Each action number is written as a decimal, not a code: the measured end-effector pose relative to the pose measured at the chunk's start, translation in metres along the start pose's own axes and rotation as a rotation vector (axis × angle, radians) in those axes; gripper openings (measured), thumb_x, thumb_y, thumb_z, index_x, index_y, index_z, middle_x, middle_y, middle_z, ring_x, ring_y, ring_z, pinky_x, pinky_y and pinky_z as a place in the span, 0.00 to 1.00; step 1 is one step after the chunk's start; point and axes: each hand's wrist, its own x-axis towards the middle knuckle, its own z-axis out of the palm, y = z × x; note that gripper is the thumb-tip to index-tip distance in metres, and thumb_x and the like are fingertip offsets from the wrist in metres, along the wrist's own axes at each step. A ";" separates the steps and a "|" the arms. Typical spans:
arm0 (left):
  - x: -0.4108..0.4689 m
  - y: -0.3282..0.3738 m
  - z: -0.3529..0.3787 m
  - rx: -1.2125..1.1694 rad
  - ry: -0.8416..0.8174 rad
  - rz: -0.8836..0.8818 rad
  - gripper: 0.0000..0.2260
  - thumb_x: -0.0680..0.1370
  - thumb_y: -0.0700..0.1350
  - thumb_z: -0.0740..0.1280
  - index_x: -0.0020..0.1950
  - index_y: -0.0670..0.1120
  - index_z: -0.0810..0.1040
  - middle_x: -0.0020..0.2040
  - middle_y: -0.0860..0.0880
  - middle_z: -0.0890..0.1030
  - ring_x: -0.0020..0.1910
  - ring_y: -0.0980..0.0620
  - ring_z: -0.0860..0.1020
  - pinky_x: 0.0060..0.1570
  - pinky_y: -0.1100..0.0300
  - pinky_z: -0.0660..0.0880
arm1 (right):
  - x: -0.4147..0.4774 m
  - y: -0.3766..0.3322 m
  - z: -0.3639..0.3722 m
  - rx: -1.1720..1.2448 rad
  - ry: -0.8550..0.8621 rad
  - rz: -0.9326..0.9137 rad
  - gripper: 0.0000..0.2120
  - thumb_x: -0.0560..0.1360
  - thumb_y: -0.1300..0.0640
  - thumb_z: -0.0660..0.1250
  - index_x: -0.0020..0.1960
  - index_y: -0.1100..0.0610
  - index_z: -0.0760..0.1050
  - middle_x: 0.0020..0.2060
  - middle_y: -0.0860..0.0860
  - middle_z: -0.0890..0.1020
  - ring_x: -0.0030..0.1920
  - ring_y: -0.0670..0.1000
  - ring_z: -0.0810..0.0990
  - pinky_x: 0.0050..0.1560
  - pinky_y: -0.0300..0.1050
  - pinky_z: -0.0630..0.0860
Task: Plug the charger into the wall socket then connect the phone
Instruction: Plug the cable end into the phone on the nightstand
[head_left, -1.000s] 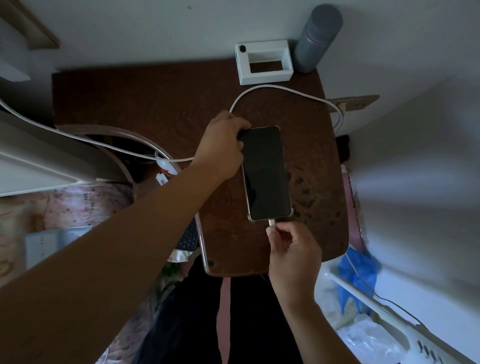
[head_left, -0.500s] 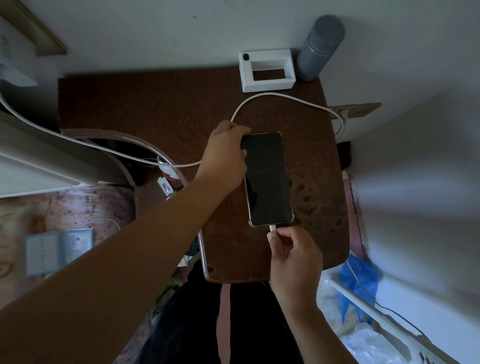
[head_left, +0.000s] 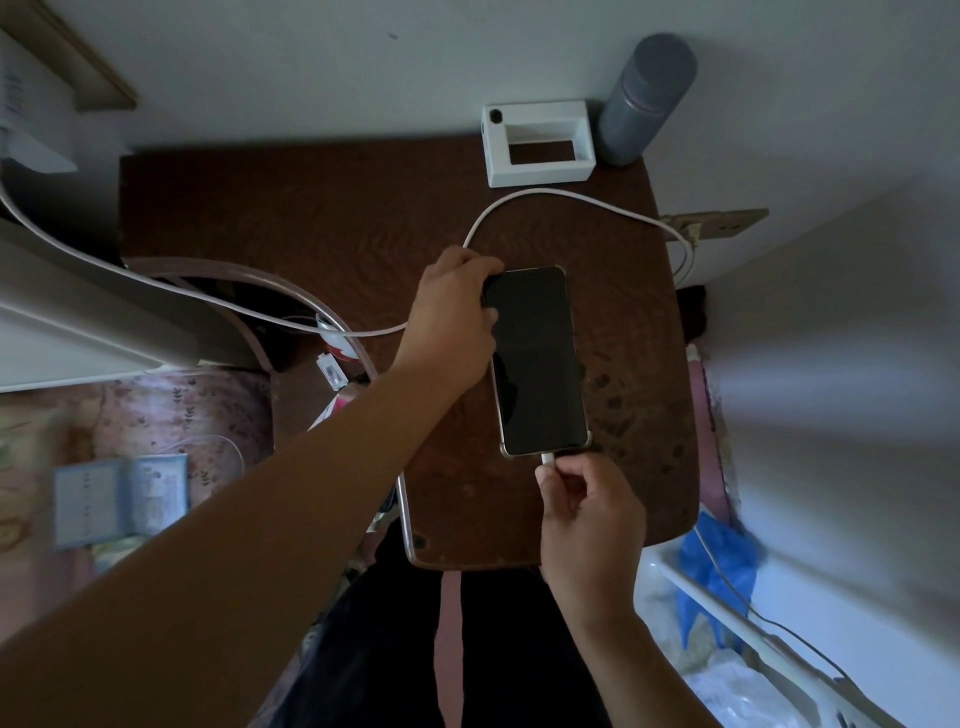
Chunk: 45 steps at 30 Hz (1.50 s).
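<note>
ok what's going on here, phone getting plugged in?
Yes. The left hand steadies the phone, which lies face up with a dark screen on the brown table. The right hand pinches the white plug at the phone's bottom edge. Whether it is fully seated cannot be told. The cable loops back across the table toward the wall socket.

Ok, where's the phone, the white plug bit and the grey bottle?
phone (head_left: 535, 358): head view, middle of its dark screen.
white plug (head_left: 547, 459): head view, the connector tip at the phone's bottom edge.
grey bottle (head_left: 644, 98): head view, its side wall, by the wall.
</note>
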 end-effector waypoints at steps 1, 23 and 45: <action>0.000 0.000 0.000 -0.003 -0.002 -0.001 0.21 0.75 0.34 0.66 0.68 0.45 0.73 0.65 0.46 0.73 0.62 0.49 0.72 0.60 0.64 0.66 | 0.000 0.000 -0.001 -0.001 -0.004 -0.006 0.02 0.72 0.58 0.72 0.43 0.57 0.80 0.38 0.50 0.83 0.37 0.48 0.81 0.38 0.46 0.80; 0.000 -0.001 0.003 0.005 0.000 0.011 0.22 0.74 0.32 0.65 0.68 0.43 0.73 0.65 0.44 0.73 0.62 0.46 0.72 0.60 0.61 0.68 | 0.004 0.001 -0.003 -0.048 -0.055 -0.013 0.03 0.72 0.55 0.72 0.43 0.54 0.79 0.36 0.48 0.83 0.35 0.45 0.80 0.36 0.43 0.79; 0.001 0.003 0.001 0.036 -0.028 0.004 0.25 0.74 0.29 0.63 0.69 0.43 0.71 0.66 0.44 0.71 0.63 0.47 0.70 0.58 0.63 0.65 | 0.004 -0.001 -0.009 -0.161 -0.051 -0.049 0.06 0.70 0.51 0.72 0.42 0.52 0.77 0.35 0.45 0.80 0.33 0.42 0.76 0.31 0.35 0.72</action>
